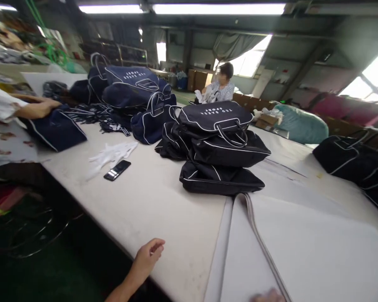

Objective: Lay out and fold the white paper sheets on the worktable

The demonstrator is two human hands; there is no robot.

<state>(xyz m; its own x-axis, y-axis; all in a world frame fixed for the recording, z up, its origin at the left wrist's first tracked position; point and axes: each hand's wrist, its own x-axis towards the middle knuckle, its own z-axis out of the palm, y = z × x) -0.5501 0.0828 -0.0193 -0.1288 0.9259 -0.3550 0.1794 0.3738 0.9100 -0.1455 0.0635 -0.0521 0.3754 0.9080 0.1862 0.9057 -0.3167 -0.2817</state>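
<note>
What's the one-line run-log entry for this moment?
left hand: loosely curled, nothing visibly held | right hand: blurred, by white sheets, grip unclear | table: stacked black bags, phone | co-worker's hand: at navy bag

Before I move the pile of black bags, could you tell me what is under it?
White tabletop shows left of the pile; folded pale sheets reach its front edge. What lies directly beneath the bottom bag is covered, so I cannot tell.

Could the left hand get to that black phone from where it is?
Probably yes. No bag stands between the left hand and the black smartphone, which lies face-up on the white tabletop. It is farther in, though, so the arm may need to stretch.
</note>
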